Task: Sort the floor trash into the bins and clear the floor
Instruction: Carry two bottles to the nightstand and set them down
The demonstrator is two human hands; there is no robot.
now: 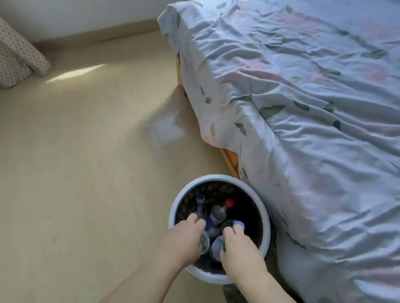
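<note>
Both hands reach inside the round white-rimmed bin (223, 179) beside the bed; left hand (186, 238) curls round a clear plastic bottle (205, 242); right hand (239, 246) pinches another near a blue cap (239, 224); depositing bottles, I judge; next, release both.

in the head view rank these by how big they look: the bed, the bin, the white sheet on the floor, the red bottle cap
1. bed
2. bin
3. white sheet
4. red bottle cap

None look alike.

left hand (186, 238), right hand (242, 246), fingers curled
</note>
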